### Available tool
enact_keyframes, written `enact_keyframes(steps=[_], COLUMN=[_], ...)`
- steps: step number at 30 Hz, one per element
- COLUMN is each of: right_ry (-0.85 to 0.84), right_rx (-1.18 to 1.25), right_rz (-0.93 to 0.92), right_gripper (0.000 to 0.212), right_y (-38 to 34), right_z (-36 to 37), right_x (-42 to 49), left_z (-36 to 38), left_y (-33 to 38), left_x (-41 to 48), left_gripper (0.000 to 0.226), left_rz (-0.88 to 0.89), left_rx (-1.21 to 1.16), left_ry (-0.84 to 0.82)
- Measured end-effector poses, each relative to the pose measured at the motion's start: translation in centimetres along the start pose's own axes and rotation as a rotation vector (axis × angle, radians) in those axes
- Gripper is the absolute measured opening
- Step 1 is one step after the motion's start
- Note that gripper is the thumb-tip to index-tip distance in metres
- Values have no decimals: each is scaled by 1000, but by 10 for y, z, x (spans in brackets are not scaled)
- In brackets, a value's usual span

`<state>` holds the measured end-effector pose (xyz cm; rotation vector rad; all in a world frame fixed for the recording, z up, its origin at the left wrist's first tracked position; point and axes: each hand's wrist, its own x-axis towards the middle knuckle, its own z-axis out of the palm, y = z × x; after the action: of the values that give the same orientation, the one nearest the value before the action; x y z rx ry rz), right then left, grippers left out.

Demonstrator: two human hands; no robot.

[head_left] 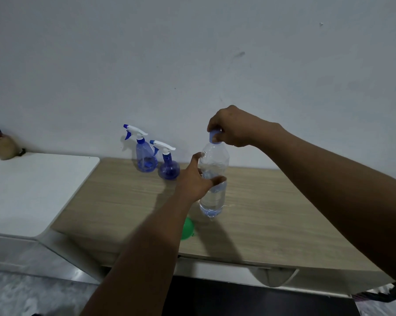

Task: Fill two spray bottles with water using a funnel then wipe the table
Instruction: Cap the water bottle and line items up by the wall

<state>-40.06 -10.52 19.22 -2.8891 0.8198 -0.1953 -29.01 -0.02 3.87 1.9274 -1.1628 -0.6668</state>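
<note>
Head view. A pale wood-grain worktop [272,213] runs along a bare wall, with a lower white surface [32,190] adjoining it at the left. Both forearms reach in from the near edge and meet at a clear water bottle [212,201] standing at mid-worktop. Its long axis is close to vertical and it looks about two-thirds full. Whether its base rests on the worktop or is just lifted cannot be told. The left hand [196,181] grips the bottle's body from the left, thumb across the near face and fingers wrapped behind. The right hand [233,128] comes over from the right and sits directly above the neck. Two blue spray bottles stand to the far left of the water bottle, close to the wall and almost touching. They are a taller conical one [144,156] and a rounder one [168,169], both with spray heads fitted. A green funnel [188,229] lies to the near left, partly hidden by the left forearm. The blue cap [214,135] tops the bottle's vertical axis and is pinched between the right thumb and curled fingers. Judged step: unscrewing the cap, with the left hand steadying the body against the twist. The left hand is the nearer one to the funnel and spray bottles.
</note>
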Motion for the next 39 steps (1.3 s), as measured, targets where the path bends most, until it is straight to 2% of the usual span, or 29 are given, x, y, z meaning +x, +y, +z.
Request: enact_keyframes(steps=[4, 9, 13, 15, 18, 20, 24, 26, 29, 34, 37, 39], right_ry=[39, 72, 196, 202, 107, 121, 230, 232, 185, 282, 288, 271], right_rx=[-92, -279, -402, -379, -310, -328, -387, -352, -214, 351, 655, 771], right_rz=[60, 60, 129, 137, 60, 31, 125, 183, 205, 239, 251, 301], right_gripper=[45, 57, 69, 70, 63, 61, 61, 63, 67, 55, 35, 30], right_y=[0, -10, -13, -9, 4, 10, 3, 5, 17, 28, 24, 20], right_z=[9, 12, 26, 27, 23, 24, 29, 32, 50, 88, 103, 110], right_x=[3, -1, 1, 3, 3, 2, 4, 4, 3, 1, -7, -8], left_z=[0, 0, 0, -1, -2, 0, 1, 1, 3, 2, -1, -3], left_y=[-1, 1, 1, 1, 2, 3, 4, 4, 2, -11, -41, -69], left_x=[1, 2, 0, -2, -3, -2, 0, 2, 3, 3, -6, -14], left_gripper=[104, 102, 102, 100, 99, 101, 101, 101, 102, 95, 100, 95], left_rz=[2, 15, 11, 16, 11, 7, 11, 9, 18, -20, -44, -88], left_rx=[-5, 38, 16, -2, -6, -14, -23, -23, -32, -18, 104, 256], left_ry=[4, -2, -8, 1, 4, -2, -21, -26, -28, -64, -152, -189])
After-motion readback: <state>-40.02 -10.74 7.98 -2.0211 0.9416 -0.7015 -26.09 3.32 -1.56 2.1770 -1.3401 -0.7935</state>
